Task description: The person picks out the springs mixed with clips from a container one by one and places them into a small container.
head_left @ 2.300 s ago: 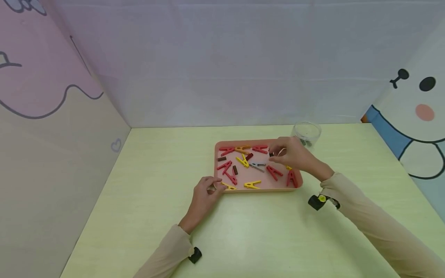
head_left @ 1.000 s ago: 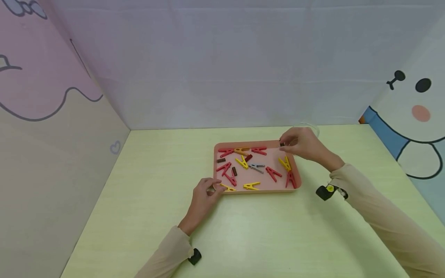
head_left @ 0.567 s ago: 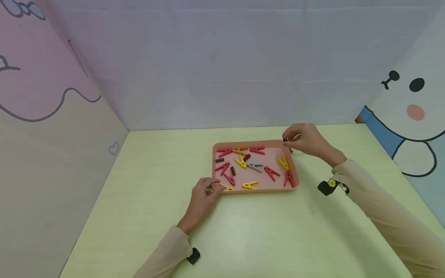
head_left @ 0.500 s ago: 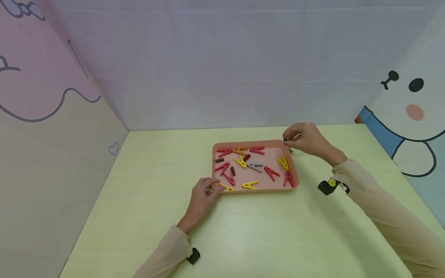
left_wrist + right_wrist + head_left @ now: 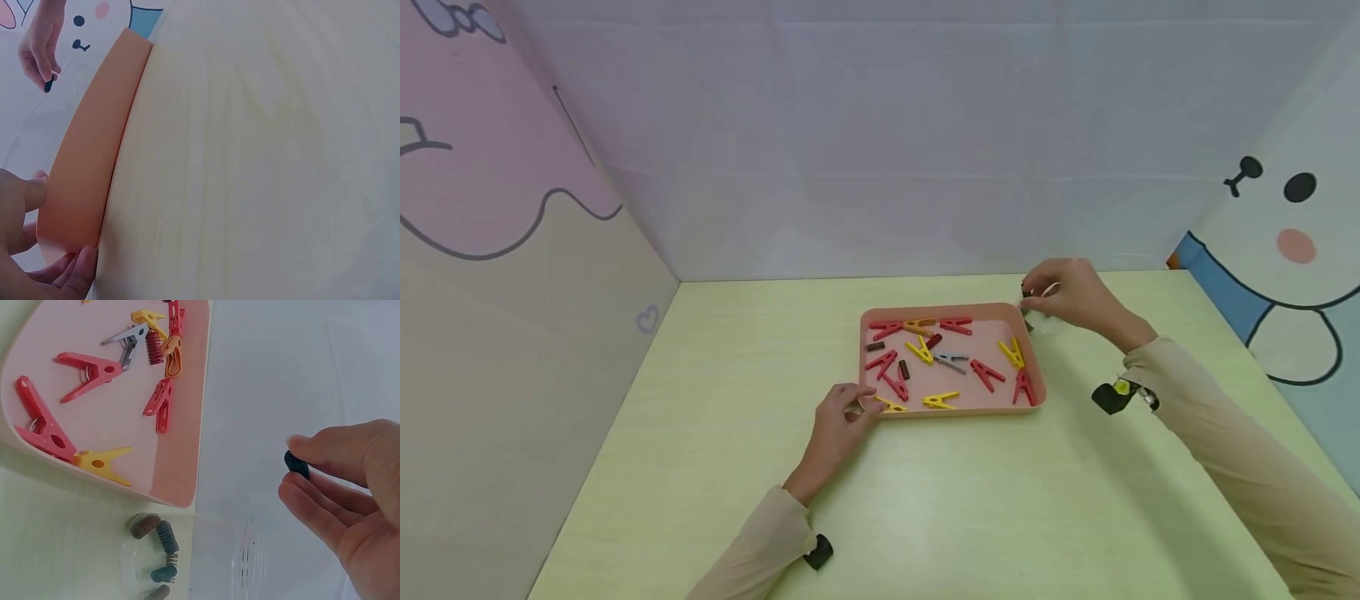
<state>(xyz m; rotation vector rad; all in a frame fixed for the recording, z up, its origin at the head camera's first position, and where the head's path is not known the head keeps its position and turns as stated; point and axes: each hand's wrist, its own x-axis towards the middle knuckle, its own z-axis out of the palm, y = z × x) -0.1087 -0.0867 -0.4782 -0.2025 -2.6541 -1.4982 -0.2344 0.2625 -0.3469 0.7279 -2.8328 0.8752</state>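
My right hand [image 5: 1075,292] pinches a small dark coil spring [image 5: 297,464] between thumb and fingertips, up beyond the tray's back right corner. Below it in the right wrist view stands a clear round bowl [image 5: 249,559] holding several springs [image 5: 167,536], some dark green, some brownish. At the near left corner of the pink tray [image 5: 970,412], my left hand [image 5: 841,421] holds the wall, thumb on the inner side and fingers outside and low. Red, yellow, orange and grey clothespins [image 5: 987,373] lie spread in the tray, with a few brown and red springs [image 5: 904,369] among them.
The tray rests on a pale wood-patterned table [image 5: 715,367]. A plain pale wall [image 5: 850,167] rises at the back edge, with printed cartoon panels [image 5: 1315,250] on both sides. In the head view the right hand mostly covers the bowl.
The right hand has carried the dark spring from over the tray's right part, back and right to above the bowl. The left hand keeps its hold at the tray's corner.
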